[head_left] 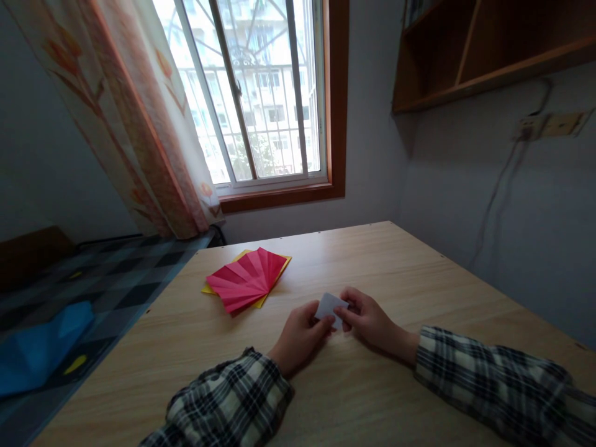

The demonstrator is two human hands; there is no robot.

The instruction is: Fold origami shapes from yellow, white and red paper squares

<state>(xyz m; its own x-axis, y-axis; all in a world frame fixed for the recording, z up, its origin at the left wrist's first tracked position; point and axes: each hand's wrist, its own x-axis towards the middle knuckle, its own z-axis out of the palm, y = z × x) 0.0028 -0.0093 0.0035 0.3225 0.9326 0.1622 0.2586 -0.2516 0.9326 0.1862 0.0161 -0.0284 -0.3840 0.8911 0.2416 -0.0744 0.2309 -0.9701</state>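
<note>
Between my two hands is a small piece of white paper [328, 305], held just above the wooden table [400, 273]. My left hand [302, 329] pinches its lower left side, thumb on top. On the right side, my right hand [365, 316] grips the paper between thumb and fingers. Some of the fingertips are hidden behind the paper. Farther off to the left on the table lies a pleated red paper fan [251, 279], resting on yellow paper [209, 290] that shows around its edges.
To the left is a bed with a dark checked cover [135, 267], where a piece of blue paper or cloth [46, 347] lies. A window [261, 93] and a floral curtain [135, 118] stand behind the table. A wooden shelf [437, 93] hangs at upper right, above a socket [554, 124] with a cord.
</note>
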